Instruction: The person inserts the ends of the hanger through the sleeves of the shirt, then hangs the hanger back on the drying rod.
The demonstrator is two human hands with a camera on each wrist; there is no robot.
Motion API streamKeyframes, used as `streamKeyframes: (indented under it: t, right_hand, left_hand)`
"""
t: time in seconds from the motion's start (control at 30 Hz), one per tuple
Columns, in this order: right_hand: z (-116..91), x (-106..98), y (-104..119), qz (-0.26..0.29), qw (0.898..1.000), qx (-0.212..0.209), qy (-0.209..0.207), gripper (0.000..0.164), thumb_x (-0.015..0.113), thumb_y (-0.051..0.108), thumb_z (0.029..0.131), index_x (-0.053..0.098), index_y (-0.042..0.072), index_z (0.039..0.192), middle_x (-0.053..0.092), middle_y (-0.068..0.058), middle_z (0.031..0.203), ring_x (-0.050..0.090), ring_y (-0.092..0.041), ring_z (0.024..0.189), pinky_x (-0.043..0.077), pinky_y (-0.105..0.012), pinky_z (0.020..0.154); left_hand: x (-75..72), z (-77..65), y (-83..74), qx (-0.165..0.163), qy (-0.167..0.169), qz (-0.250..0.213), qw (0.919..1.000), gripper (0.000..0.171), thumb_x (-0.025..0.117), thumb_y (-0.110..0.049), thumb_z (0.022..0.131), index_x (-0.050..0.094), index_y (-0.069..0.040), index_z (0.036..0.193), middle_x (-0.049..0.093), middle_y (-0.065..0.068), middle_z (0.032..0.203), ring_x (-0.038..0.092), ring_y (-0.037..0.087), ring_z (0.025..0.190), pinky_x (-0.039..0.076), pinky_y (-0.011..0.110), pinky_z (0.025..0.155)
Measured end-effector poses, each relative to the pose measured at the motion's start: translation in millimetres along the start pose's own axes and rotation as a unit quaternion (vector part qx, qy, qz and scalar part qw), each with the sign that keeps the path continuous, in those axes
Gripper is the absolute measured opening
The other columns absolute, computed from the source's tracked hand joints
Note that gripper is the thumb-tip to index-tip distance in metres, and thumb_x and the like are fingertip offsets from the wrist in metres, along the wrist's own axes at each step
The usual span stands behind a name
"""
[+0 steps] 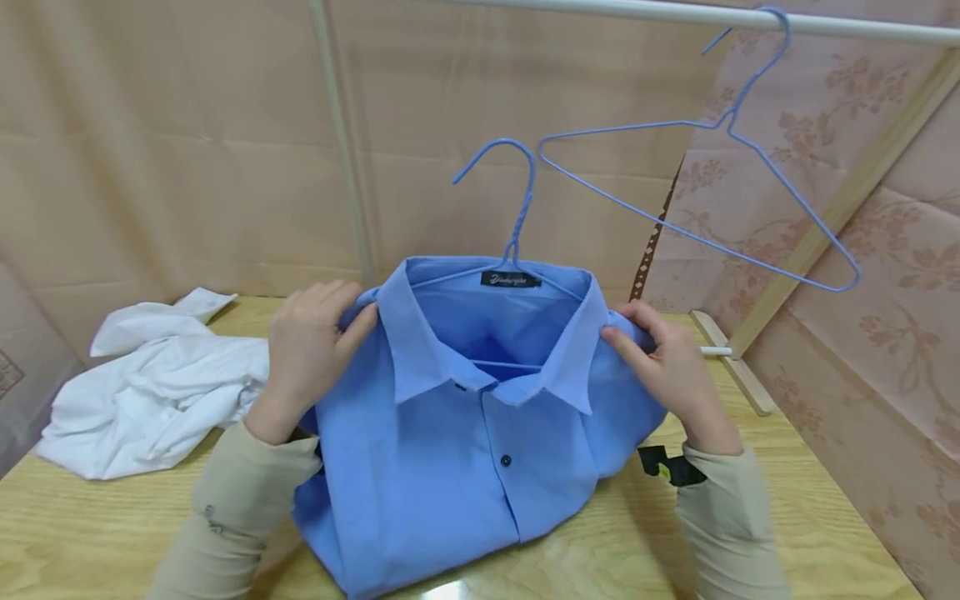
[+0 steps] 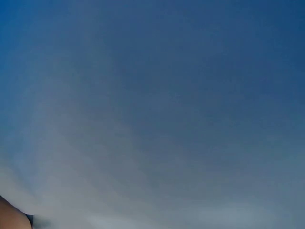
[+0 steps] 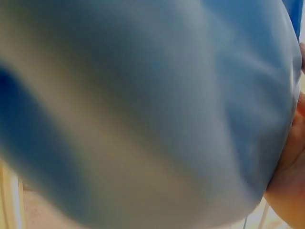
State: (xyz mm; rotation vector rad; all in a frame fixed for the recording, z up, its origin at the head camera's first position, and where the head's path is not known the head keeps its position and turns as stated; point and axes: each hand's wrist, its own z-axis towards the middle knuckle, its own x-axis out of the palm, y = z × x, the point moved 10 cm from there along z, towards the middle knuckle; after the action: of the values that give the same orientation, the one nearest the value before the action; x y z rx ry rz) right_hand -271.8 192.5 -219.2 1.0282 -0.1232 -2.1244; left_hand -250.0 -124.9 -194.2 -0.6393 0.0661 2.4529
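A blue collared shirt (image 1: 450,467) is held up over the table, with a blue wire hanger (image 1: 517,217) inside its neck and the hook standing above the collar. My left hand (image 1: 311,342) pinches the shirt's shoulder on the left, thumb towards the collar. On the other shoulder, my right hand (image 1: 667,358) grips the cloth between thumb and fingers. The top of the front is parted, and a dark button shows lower down. Blurred blue cloth fills the left wrist view. In the right wrist view the shirt (image 3: 190,119) covers most of the hand.
A second blue wire hanger (image 1: 697,229) hangs from a white rail (image 1: 637,10) at upper right. Crumpled white cloth (image 1: 157,383) lies on the wooden table (image 1: 75,525) at left. The wooden rack's post (image 1: 847,208) and foot (image 1: 731,362) stand at right, before curtains.
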Motion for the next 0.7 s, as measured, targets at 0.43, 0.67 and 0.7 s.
streamKeyframes:
  t: [0.43,0.67,0.7]
  right_hand:
    - [-2.1,-13.6,-18.9,0.003,1.0,0.012,-0.005,0.017,0.066,0.021,0.074,0.062,0.015,0.089,0.06,0.005,0.079,0.05,-0.001,0.07,0.036,-0.018,0.062]
    - [-6.7,-10.2,-21.6,0.022,1.0,0.002,0.001,0.009,0.064,0.015,0.075,0.066,0.012,0.084,0.062,0.002,0.07,0.053,0.001,0.061,0.039,-0.014,0.055]
    - [-6.8,-11.1,-21.0,0.026,1.0,-0.004,-0.007,0.007,0.065,0.013,0.074,0.067,0.012,0.081,0.061,0.002,0.068,0.053,0.001,0.059,0.04,-0.014,0.053]
  left_hand:
    - [0.7,0.2,11.4,-0.033,0.001,-0.031,0.999,0.031,0.055,-0.025,0.078,0.037,-0.012,0.056,0.035,-0.002,0.053,0.033,0.013,0.049,0.026,0.029,0.05]
    - [8.6,-1.7,19.5,-0.062,0.033,-0.058,0.9959,0.016,0.061,-0.022,0.076,0.055,-0.011,0.067,0.052,0.001,0.06,0.04,0.012,0.051,0.029,0.029,0.052]
    - [9.8,-1.9,21.2,-0.069,0.038,-0.065,0.9947,0.014,0.062,-0.021,0.076,0.057,-0.01,0.07,0.055,0.002,0.063,0.042,0.012,0.051,0.029,0.029,0.052]
